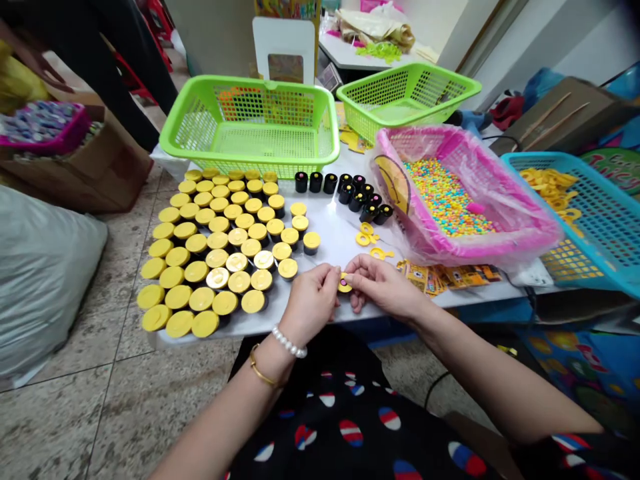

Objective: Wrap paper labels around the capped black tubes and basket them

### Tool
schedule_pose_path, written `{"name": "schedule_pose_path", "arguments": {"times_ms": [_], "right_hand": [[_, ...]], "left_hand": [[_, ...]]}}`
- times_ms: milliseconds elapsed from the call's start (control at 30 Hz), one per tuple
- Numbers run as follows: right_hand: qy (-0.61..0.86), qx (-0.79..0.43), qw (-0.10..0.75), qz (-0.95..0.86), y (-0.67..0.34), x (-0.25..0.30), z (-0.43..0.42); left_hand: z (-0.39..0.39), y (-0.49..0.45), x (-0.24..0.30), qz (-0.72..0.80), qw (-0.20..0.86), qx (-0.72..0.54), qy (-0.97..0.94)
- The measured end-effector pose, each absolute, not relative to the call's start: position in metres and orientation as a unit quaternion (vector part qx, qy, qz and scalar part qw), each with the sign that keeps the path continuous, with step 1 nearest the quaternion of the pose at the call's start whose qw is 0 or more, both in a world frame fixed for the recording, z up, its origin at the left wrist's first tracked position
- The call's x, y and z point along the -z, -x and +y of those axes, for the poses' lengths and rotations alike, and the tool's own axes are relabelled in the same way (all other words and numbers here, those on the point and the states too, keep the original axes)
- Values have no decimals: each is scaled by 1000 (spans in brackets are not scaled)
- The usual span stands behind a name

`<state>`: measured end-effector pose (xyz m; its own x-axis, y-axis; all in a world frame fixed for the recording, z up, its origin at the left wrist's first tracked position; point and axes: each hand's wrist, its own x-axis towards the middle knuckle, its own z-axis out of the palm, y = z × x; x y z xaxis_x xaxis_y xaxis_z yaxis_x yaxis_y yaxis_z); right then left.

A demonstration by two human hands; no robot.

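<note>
My left hand (315, 297) and my right hand (375, 283) meet at the table's front edge, fingers closed on a small round piece (344, 285) with a yellow ring and a pink spot inside. Fingers hide much of it. Just beyond my right hand lie loose yellow rings with tabs (367, 233). Farther back stand several small black cups (357, 200), some with a pink or yellow dot on top. Left of my hands, black cups with yellow round lids (217, 240) stand upright in close rows.
Behind the rows sits a green basket (250, 163), with a second green basket (370, 120) farther right. A pink basket (450, 250) lined with plastic holds colourful beads. Beside it, a blue basket (610, 233) contains yellow rings. Printed cards (430, 277) lie under the pink basket's front. Another person's legs (130, 60) show at left.
</note>
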<state>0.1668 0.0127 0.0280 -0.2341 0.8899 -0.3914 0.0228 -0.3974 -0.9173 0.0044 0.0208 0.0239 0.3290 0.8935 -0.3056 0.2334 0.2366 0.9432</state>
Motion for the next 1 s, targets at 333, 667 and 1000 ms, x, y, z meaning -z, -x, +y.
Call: {"name": "schedule_pose_path", "arguments": {"times_ms": [333,667,1000], "right_hand": [[503,-666,359,-418,-168,-25,9],[504,-661,347,-434,-173,-23,7],[567,-579,313,-494,-175,-36,13]], "left_hand": [[11,8,-17,473,622,-254,-570],[4,-6,-10,489,377,-361,-699],[-2,-12,-1,485,337,-348,-728]]}}
